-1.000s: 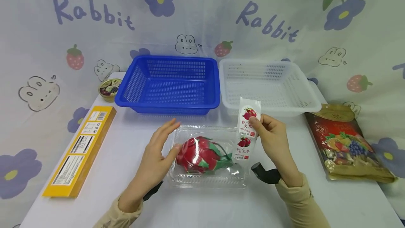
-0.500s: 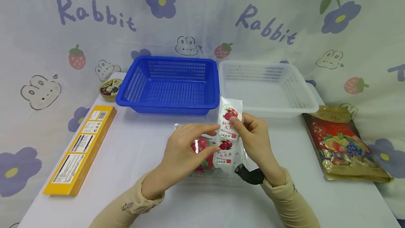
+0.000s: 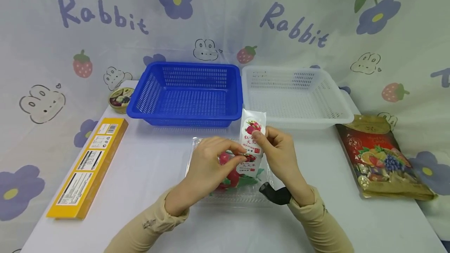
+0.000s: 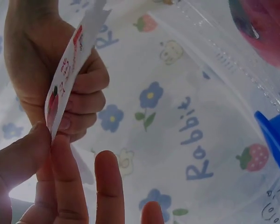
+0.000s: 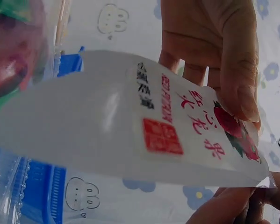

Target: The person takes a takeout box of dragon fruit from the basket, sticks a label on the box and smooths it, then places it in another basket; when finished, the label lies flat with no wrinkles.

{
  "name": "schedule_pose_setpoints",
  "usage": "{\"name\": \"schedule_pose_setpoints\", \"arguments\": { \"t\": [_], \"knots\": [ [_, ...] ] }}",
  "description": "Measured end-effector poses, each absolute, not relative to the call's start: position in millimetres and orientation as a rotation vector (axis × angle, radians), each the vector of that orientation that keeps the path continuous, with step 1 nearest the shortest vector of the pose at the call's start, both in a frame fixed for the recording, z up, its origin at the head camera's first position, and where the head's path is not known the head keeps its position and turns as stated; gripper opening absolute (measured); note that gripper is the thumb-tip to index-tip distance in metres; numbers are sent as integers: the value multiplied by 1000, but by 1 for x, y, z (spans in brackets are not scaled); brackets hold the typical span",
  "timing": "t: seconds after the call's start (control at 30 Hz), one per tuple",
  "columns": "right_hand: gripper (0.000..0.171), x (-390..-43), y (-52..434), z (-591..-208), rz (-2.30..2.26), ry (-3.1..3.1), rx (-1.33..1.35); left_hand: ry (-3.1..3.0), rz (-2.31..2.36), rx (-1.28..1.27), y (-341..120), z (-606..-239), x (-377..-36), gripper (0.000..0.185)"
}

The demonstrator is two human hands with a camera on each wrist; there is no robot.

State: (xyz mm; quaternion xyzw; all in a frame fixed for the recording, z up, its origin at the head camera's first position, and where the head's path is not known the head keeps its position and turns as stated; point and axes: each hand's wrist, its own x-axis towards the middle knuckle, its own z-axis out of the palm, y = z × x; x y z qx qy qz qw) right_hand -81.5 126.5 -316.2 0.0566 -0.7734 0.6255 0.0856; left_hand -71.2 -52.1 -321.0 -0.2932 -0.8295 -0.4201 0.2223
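Left hand (image 3: 207, 163) now pinching label strip's (image 3: 251, 140) lower end, right hand (image 3: 277, 153) still pinching its top, above clear fruit box (image 3: 197, 147)

wall: pale cloth backdrop (image 3: 218, 22) w/ purple "Rabbit" text, blue flowers, strawberries, bunny doodles
desk: white desk (image 3: 158, 159), same print cloth hangs at both sides
light: bright, even, soft shadows

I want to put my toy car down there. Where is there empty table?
Bare table lies between the yellow box and the clear fruit box, and between that box and the candy bag. The front edge is free too. The middle is crowded: both hands hold the label there.
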Motion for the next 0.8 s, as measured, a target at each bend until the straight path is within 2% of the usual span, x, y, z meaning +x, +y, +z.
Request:
{"name": "schedule_pose_setpoints", "arguments": {
  "t": [0.2,0.37,0.8],
  "knots": [
    [31,-84,127,-320,1883,-2339,142,-2278,-1170,-836,-51,-325,-73,14],
    [34,-90,135,-325,1830,-2358,17,-2256,-1213,-893,-51,-327,-71,13],
    [28,-111,189,-347,1951,-2172,-325,-2189,-1447,-1103,-54,-330,-71,16]
  ]
}}
